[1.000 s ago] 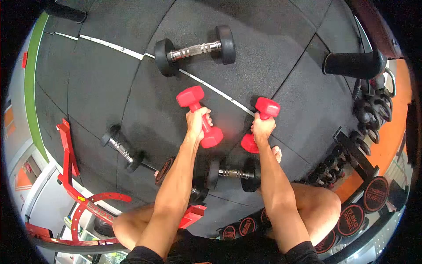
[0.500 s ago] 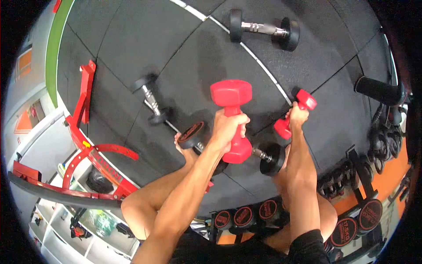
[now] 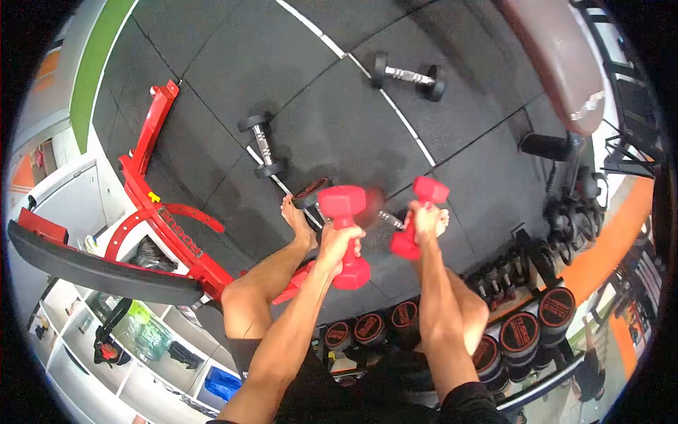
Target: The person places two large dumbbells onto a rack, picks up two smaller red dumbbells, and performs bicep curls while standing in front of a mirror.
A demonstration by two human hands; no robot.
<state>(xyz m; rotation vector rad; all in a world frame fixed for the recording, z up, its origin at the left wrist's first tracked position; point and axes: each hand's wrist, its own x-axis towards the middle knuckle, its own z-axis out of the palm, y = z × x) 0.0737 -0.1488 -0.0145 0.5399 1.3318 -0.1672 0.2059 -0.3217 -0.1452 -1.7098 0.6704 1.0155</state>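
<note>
My left hand (image 3: pixel 336 247) is wrapped round the handle of a red hexagonal dumbbell (image 3: pixel 342 201), which is held up above the floor. Similarly, my right hand (image 3: pixel 425 219) grips a second red dumbbell (image 3: pixel 430 189), tilted and a short way to the right of the first. Behind both lies a larger black dumbbell (image 3: pixel 390 220) with a chrome handle, partly hidden by my left hand's weight. One bare foot (image 3: pixel 300 222) rests beside its left end. The other foot is mostly covered by my right hand and arm.
Two black-and-chrome dumbbells lie farther off on the dark mat floor, one on the left (image 3: pixel 263 145) and one on the right (image 3: pixel 408 75). A red bench frame (image 3: pixel 173 237) stands at left, a padded bench (image 3: pixel 558 56) at upper right. Racked dumbbells (image 3: pixel 519 332) line the lower right.
Both red dumbbells sit lower in view, and my right hand has come closer to my left. The view has shifted, bringing the padded bench in at upper right.
</note>
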